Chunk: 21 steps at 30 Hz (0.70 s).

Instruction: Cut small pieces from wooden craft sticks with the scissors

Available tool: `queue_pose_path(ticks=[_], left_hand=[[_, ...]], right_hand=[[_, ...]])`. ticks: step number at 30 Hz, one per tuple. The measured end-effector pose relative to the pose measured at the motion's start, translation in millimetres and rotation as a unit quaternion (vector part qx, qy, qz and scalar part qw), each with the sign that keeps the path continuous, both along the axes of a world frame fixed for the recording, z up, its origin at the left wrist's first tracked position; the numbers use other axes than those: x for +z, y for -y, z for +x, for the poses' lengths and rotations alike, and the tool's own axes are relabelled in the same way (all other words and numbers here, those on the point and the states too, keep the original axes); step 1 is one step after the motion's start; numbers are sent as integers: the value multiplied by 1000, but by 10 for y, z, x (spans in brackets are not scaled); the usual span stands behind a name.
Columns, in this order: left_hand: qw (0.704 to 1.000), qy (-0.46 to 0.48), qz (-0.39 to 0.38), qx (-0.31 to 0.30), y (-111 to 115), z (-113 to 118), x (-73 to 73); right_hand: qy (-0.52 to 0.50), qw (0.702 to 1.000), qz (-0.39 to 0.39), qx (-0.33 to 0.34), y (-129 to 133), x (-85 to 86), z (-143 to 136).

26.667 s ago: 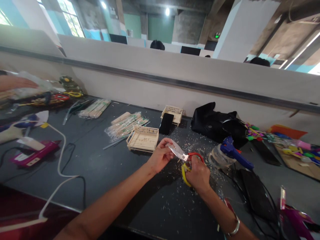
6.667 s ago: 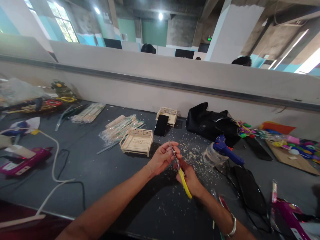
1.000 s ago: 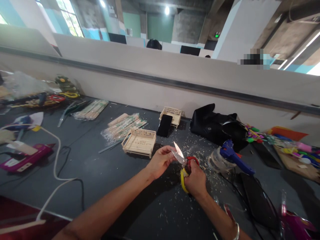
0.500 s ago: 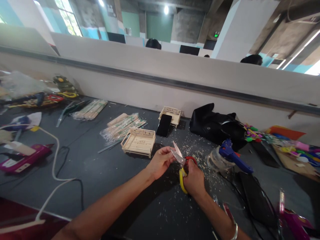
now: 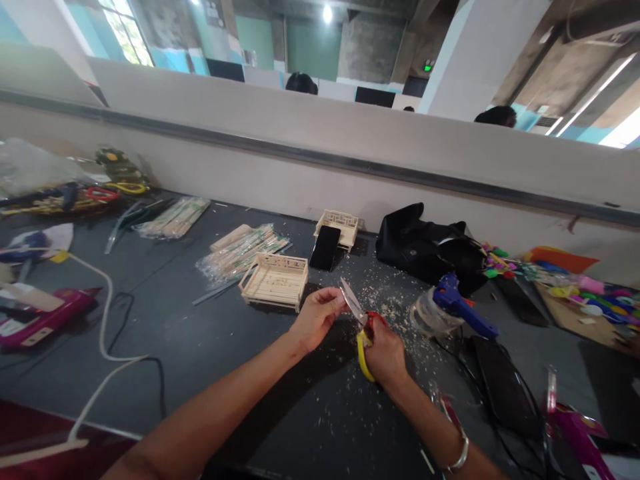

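Note:
My right hand [image 5: 386,357] is closed round the red and yellow handles of a pair of scissors [image 5: 354,305], whose blades point up and to the left. At the blades, my left hand [image 5: 320,319] pinches with thumb and fingertips; whatever sits between them is too small to make out. Just left of that hand stands a small wooden model bench [image 5: 277,283] built of thin sticks. A second stick model [image 5: 345,225] is farther back, with a black phone [image 5: 325,247] leaning against it. Pale clippings [image 5: 383,297] lie scattered round the scissors.
Bagged wooden sticks [image 5: 245,250] lie behind the bench. On the right are a black bag [image 5: 430,247], a blue glue gun [image 5: 463,307] on a clear container and a dark phone [image 5: 505,383]. A white cable [image 5: 107,320] and a magenta tool [image 5: 47,317] occupy the left.
The scissor blades, spread apart before, are now closed together. Both hands stay in nearly the same place, and the whole view has shifted slightly.

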<state>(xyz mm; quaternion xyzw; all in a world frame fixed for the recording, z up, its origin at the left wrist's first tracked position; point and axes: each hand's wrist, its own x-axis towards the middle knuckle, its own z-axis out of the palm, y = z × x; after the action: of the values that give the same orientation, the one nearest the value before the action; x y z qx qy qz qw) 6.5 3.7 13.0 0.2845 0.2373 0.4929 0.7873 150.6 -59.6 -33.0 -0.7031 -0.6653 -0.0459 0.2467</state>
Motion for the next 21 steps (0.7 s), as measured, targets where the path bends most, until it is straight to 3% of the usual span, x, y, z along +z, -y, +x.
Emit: queue_pose_path(ticks=[9, 21], left_hand=[[997, 47, -68, -1, 11, 64, -34], [1000, 6, -21, 12, 11, 36, -33]], right_hand=[[52, 998, -16, -27, -23, 124, 35], [52, 998, -15, -11, -6, 131, 22]])
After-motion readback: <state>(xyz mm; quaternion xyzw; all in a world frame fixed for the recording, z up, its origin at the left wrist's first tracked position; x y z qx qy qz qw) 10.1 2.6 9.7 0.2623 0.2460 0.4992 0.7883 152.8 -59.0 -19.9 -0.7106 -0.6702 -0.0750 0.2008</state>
